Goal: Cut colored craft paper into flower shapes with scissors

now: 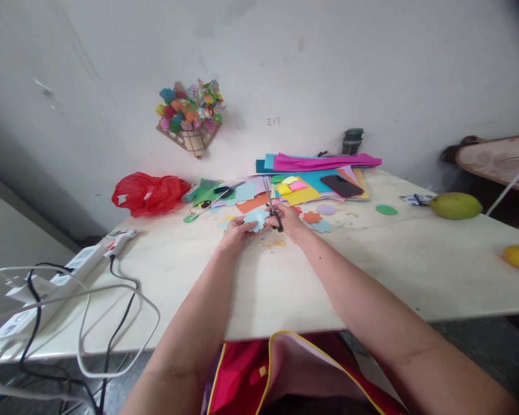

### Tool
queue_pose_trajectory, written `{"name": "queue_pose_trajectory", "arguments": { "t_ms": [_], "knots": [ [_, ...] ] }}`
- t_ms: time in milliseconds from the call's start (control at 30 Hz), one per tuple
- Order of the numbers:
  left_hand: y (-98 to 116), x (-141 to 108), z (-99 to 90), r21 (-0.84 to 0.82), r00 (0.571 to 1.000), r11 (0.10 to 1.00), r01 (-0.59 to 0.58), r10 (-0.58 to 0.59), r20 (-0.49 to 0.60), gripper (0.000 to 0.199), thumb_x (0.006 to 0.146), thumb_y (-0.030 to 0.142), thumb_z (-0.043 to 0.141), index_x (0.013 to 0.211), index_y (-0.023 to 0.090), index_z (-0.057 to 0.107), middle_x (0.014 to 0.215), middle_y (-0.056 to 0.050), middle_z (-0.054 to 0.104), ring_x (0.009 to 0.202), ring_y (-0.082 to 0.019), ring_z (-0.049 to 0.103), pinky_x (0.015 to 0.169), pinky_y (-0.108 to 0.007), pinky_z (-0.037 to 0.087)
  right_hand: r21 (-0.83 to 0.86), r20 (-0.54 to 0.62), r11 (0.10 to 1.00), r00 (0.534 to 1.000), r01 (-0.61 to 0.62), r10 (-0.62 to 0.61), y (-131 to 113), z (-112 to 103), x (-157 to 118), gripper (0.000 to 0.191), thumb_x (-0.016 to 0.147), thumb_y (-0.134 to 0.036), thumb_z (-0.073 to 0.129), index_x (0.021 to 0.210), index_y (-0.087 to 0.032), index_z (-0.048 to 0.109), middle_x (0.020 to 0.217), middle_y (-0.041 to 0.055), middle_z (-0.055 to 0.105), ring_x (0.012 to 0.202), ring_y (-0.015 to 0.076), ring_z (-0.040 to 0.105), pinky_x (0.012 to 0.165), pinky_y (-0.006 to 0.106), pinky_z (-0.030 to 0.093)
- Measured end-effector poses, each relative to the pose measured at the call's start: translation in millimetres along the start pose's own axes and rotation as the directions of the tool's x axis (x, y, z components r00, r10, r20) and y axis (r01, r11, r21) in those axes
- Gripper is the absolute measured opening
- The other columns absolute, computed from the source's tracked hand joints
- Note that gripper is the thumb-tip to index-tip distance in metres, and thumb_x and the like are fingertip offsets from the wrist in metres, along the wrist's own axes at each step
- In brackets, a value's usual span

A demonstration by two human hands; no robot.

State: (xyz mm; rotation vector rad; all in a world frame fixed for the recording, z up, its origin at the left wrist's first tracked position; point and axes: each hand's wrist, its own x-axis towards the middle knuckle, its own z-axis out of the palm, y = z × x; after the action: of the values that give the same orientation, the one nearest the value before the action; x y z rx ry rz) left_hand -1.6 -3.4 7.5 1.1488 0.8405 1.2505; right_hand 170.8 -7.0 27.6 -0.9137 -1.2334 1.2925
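Between the fingers of my left hand [239,231] is a light blue paper flower [256,221] with a scalloped edge. My right hand [289,221] is closed around the black handles of a pair of scissors [277,219], whose blades point up and away from me. The scissors are right beside the flower; whether they touch it I cannot tell. To the right of my hands lie an orange paper flower [312,217], another blue paper flower [322,226] and a lilac paper disc [326,210]. Small paper scraps [279,244] lie just below my hands.
Coloured paper sheets [303,196], a dark phone [341,186] and a second pair of scissors [216,202] lie behind my hands. A red plastic bag [149,194] is at the back left, a power strip [52,294] with cables at the left, a green mango [455,206] at the right.
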Motion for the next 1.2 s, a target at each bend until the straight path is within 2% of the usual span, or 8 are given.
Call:
{"name": "queue_pose_trajectory", "arguments": {
  "t_ms": [267,533,700,800,933,1100,1200],
  "knots": [
    [0,-3,2.1,0.013,1.0,1.0,0.013,-0.013,0.021,0.032,0.052,0.027,0.086,0.075,0.011,0.07,0.073,-0.005,0.07,0.06,-0.014,0.062,0.064,-0.03,0.053,-0.056,0.0,0.995,0.996,0.084,-0.084,6,0,3,0.034,0.053,-0.011,0.068,0.085,-0.019,0.059,0.052,-0.0079,0.055,0.051,0.0133,0.059,0.051,0.024,0.047],
    [-2,0,0.4,0.026,1.0,1.0,-0.014,0.014,0.005,0.033,0.052,0.03,0.087,0.075,0.013,0.07,0.074,-0.005,0.072,0.066,-0.017,0.066,0.069,-0.03,0.054,-0.102,-0.083,0.989,0.99,0.106,-0.114,10,1,8,0.032,0.052,-0.014,0.066,0.083,-0.019,0.059,0.052,-0.0074,0.056,0.049,0.0139,0.055,0.05,0.026,0.045],
    [-1,-1,0.5,0.039,1.0,0.999,-0.028,0.029,-0.006,0.038,0.055,0.034,0.086,0.082,0.014,0.068,0.074,-0.004,0.072,0.068,-0.018,0.069,0.068,-0.03,0.055,-0.119,-0.084,0.992,0.995,0.044,-0.055,7,-1,6,0.032,0.053,-0.013,0.068,0.083,-0.018,0.057,0.051,-0.0073,0.056,0.046,0.0132,0.054,0.046,0.023,0.042],
    [-2,1,0.0,0.012,0.999,0.999,-0.032,0.032,-0.016,0.041,0.054,0.034,0.087,0.083,0.014,0.067,0.074,-0.004,0.072,0.066,-0.017,0.069,0.065,-0.028,0.055,-0.144,-0.044,0.989,0.999,-0.032,0.026,4,-3,3,0.032,0.056,-0.016,0.075,0.083,-0.018,0.057,0.051,-0.0055,0.058,0.043,0.0117,0.054,0.039,0.019,0.035],
    [-5,3,-2.6,-0.017,0.998,0.999,-0.049,0.048,-0.045,0.041,0.056,0.035,0.087,0.084,0.012,0.067,0.076,-0.006,0.072,0.069,-0.018,0.07,0.067,-0.028,0.055,-0.155,0.054,0.986,0.995,-0.069,0.078,2,-9,0,0.032,0.062,-0.03,0.081,0.081,-0.016,0.059,0.056,-0.0004,0.063,0.042,0.0104,0.056,0.032,0.016,0.027],
    [-4,4,-3.4,-0.041,0.998,0.999,-0.035,0.033,-0.06,0.04,0.058,0.034,0.087,0.084,0.011,0.067,0.077,-0.006,0.072,0.071,-0.019,0.071,0.067,-0.028,0.056,-0.159,0.214,0.983,0.968,-0.095,0.129,4,-16,0,0.029,0.074,-0.039,0.075,0.081,-0.012,0.066,0.058,0.0018,0.063,0.041,0.0084,0.055,0.029,0.015,0.028],
    [-2,3,-1.7,-0.074,0.996,0.997,-0.022,0.015,-0.087,0.037,0.059,0.029,0.086,0.084,0.011,0.066,0.076,-0.005,0.072,0.069,-0.018,0.071,0.066,-0.026,0.056,-0.174,0.26,0.98,0.956,-0.095,0.139,6,-19,1,0.03,0.078,-0.04,0.073,0.083,-0.011,0.067,0.06,0.0017,0.064,0.041,0.0069,0.055,0.03,0.014,0.028]
  ]
}}
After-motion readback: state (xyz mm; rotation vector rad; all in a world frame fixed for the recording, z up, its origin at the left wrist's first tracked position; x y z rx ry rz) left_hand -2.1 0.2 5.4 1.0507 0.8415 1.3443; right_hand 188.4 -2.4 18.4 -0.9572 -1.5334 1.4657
